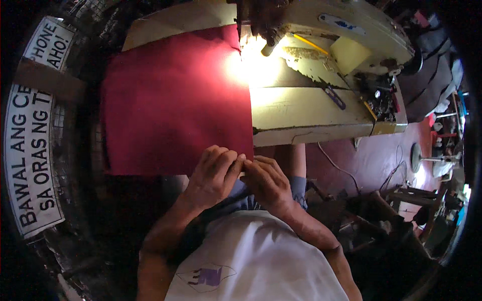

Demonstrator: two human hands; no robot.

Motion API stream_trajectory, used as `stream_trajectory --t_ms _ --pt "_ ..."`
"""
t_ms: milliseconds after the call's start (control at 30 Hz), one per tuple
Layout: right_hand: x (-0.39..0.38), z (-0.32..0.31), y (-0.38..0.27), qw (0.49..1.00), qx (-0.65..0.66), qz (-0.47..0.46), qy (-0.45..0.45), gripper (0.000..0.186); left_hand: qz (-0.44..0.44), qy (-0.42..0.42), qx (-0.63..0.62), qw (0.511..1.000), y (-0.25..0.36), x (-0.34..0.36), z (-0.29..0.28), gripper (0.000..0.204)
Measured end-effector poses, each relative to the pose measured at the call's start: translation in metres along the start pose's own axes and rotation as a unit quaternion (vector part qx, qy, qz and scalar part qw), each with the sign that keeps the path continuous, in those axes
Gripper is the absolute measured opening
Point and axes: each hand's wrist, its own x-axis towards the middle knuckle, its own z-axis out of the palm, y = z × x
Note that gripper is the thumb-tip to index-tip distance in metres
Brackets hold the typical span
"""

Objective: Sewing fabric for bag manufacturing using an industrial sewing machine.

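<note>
A large piece of dark red fabric [173, 105] lies over the left part of the sewing machine table [311, 113] and hangs past its front edge. At the fabric's near right corner, my left hand [213, 173] pinches the edge with bent fingers. Close beside it, my right hand [268, 183] grips the same corner, its thumb almost touching the left hand's. The fingertips partly hide the corner. Beyond, the fabric's far right edge reaches the lit needle area of a cream sewing machine [346, 20].
Right of the fabric lie thread snips [335, 98] with a blue handle, a yellow pencil-like stick [310, 44] and a pale yellow pad [350, 54]. Small metal parts [384, 105] fill the table's right end. A sign [35, 160] stands at the left; a cable [336, 163] crosses the floor.
</note>
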Motion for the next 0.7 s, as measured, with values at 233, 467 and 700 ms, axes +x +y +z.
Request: stream_trajectory --t_ms 233,467,700 --pt "0.022 -0.029 0.003 0.967 -0.192 -0.165 -0.03 0.045 -0.018 -0.031 -0.022 0.999 -0.002 0.003 -0.009 0.034" --pt "0.025 -0.025 0.016 0.966 -0.129 -0.197 -0.109 0.041 0.022 -0.085 0.092 0.992 -0.029 0.011 -0.017 0.039" --pt "0.014 -0.012 0.033 0.981 -0.071 -0.159 -0.089 0.049 0.008 -0.173 -0.112 0.979 -0.046 0.031 -0.042 0.045"
